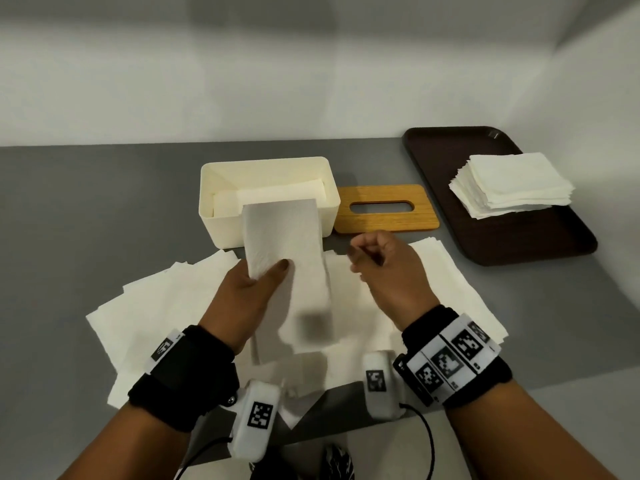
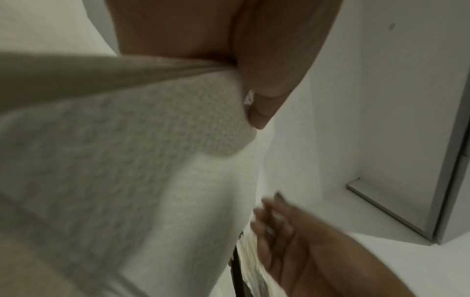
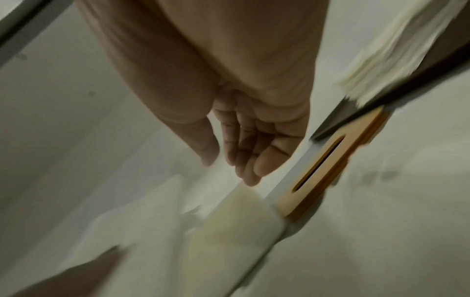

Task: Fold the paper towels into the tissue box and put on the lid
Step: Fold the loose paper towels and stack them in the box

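A cream tissue box (image 1: pixel 225 223) stands open on the grey table, with folded towels lying inside it. My left hand (image 1: pixel 266 277) holds a folded paper towel (image 1: pixel 280 233) in the air just in front of the box, thumb on top; the left wrist view shows the same towel (image 2: pixel 127 150) pinched under the thumb. Beside it to the right, my right hand (image 1: pixel 372 258) hovers with loosely bent fingers and holds nothing; its fingers (image 3: pixel 244 156) look relaxed. Right of the box, the wooden lid (image 1: pixel 384 223) with its slot lies flat.
Several loose paper towels (image 1: pixel 162 306) are spread on the table under both hands. A dark tray (image 1: pixel 540 244) at the right carries a stack of square towels (image 1: pixel 512 181). A wall runs behind the table.
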A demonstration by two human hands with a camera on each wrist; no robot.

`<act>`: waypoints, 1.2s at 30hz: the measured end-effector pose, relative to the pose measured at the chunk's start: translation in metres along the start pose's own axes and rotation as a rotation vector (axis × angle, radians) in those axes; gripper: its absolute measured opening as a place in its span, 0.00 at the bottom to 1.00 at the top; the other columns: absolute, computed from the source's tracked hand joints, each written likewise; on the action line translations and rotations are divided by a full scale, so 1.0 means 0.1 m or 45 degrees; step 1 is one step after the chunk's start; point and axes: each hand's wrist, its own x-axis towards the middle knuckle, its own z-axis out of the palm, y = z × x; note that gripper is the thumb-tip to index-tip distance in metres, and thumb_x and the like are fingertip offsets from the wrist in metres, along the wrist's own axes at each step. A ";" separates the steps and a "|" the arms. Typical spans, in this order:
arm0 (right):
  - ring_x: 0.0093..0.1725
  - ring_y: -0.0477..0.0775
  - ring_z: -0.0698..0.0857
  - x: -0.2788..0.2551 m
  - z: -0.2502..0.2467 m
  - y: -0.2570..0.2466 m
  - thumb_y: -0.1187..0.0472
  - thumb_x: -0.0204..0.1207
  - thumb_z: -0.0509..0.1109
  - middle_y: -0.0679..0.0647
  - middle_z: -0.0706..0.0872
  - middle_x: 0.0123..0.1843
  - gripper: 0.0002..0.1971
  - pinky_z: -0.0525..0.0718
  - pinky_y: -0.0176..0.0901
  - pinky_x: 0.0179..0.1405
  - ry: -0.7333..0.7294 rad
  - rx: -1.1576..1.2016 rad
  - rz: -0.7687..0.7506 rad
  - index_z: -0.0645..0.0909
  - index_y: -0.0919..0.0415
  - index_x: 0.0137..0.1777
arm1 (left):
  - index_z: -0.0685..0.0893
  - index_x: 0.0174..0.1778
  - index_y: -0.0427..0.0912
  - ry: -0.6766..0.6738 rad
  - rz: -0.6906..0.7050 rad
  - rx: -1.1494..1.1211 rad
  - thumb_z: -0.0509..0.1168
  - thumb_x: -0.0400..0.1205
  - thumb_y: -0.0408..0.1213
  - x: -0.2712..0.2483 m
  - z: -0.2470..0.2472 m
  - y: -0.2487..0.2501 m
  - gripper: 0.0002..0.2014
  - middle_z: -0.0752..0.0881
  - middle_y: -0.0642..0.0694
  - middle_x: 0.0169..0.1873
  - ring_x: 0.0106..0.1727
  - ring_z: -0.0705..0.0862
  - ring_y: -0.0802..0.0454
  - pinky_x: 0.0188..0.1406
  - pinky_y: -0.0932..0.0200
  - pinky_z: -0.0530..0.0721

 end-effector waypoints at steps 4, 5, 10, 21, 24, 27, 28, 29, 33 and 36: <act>0.46 0.50 0.80 0.07 -0.33 0.44 0.55 0.79 0.71 0.49 0.84 0.44 0.09 0.74 0.40 0.49 0.062 -0.490 0.145 0.82 0.61 0.51 | 0.86 0.47 0.45 0.066 0.044 -0.040 0.68 0.83 0.42 0.02 -0.12 -0.04 0.05 0.90 0.52 0.33 0.35 0.86 0.51 0.39 0.50 0.83; 0.43 0.50 0.78 0.06 -0.36 0.53 0.53 0.79 0.71 0.48 0.81 0.40 0.10 0.72 0.39 0.48 0.031 -0.568 0.189 0.81 0.60 0.47 | 0.86 0.47 0.46 0.074 0.051 -0.047 0.67 0.83 0.41 0.02 -0.14 -0.04 0.04 0.90 0.52 0.34 0.36 0.86 0.51 0.40 0.50 0.84; 0.36 0.55 0.76 -0.08 -0.23 0.66 0.46 0.75 0.72 0.51 0.74 0.30 0.21 0.68 0.41 0.30 -0.113 -0.658 0.314 0.72 0.61 0.32 | 0.87 0.49 0.48 0.091 0.083 -0.046 0.65 0.84 0.38 0.04 -0.22 -0.04 0.05 0.92 0.55 0.38 0.39 0.89 0.59 0.39 0.62 0.84; 0.40 0.53 0.75 -0.16 0.02 0.52 0.49 0.70 0.76 0.48 0.73 0.38 0.19 0.73 0.44 0.38 -0.039 -0.396 0.369 0.69 0.57 0.42 | 0.86 0.54 0.45 0.070 0.054 -0.007 0.65 0.84 0.39 -0.01 -0.25 -0.04 0.07 0.91 0.51 0.45 0.46 0.88 0.55 0.45 0.59 0.82; 0.44 0.52 0.76 -0.17 0.02 0.51 0.54 0.73 0.76 0.49 0.74 0.42 0.17 0.76 0.45 0.45 -0.018 -0.241 0.386 0.69 0.57 0.49 | 0.86 0.54 0.44 0.072 0.021 -0.006 0.65 0.84 0.41 -0.02 -0.26 -0.05 0.08 0.90 0.49 0.46 0.48 0.87 0.50 0.46 0.56 0.82; 0.34 0.52 0.68 -0.16 -0.03 0.55 0.59 0.75 0.74 0.51 0.69 0.32 0.17 0.67 0.44 0.32 -0.018 -0.263 0.295 0.67 0.59 0.34 | 0.86 0.54 0.45 0.085 -0.006 -0.023 0.65 0.84 0.40 -0.02 -0.28 -0.06 0.07 0.91 0.50 0.45 0.49 0.88 0.49 0.46 0.57 0.82; 0.32 0.52 0.67 -0.15 -0.06 0.55 0.60 0.76 0.73 0.53 0.67 0.30 0.18 0.65 0.45 0.32 -0.012 -0.280 0.245 0.65 0.59 0.32 | 0.86 0.55 0.46 0.092 -0.005 -0.038 0.65 0.84 0.39 -0.02 -0.28 -0.05 0.07 0.91 0.52 0.45 0.49 0.88 0.50 0.47 0.57 0.82; 0.32 0.53 0.69 -0.15 -0.11 0.54 0.61 0.77 0.72 0.54 0.70 0.29 0.17 0.66 0.46 0.32 -0.001 -0.285 0.201 0.67 0.61 0.32 | 0.84 0.57 0.48 0.096 0.002 -0.055 0.64 0.85 0.38 -0.03 -0.27 -0.05 0.07 0.90 0.54 0.46 0.50 0.87 0.53 0.47 0.59 0.81; 0.40 0.53 0.87 -0.18 -0.36 0.40 0.63 0.80 0.71 0.59 0.90 0.41 0.06 0.83 0.46 0.43 0.014 -0.057 0.063 0.84 0.65 0.44 | 0.78 0.64 0.55 0.112 -0.020 -0.171 0.58 0.87 0.37 -0.06 -0.23 0.01 0.12 0.86 0.63 0.50 0.49 0.83 0.69 0.42 0.74 0.77; 0.55 0.53 0.91 -0.24 -0.49 0.17 0.67 0.81 0.68 0.53 0.93 0.54 0.09 0.86 0.50 0.57 -0.060 0.346 0.035 0.87 0.61 0.58 | 0.79 0.59 0.63 0.076 -0.063 -0.231 0.57 0.88 0.41 -0.08 -0.19 0.05 0.11 0.86 0.70 0.47 0.51 0.81 0.76 0.35 0.82 0.75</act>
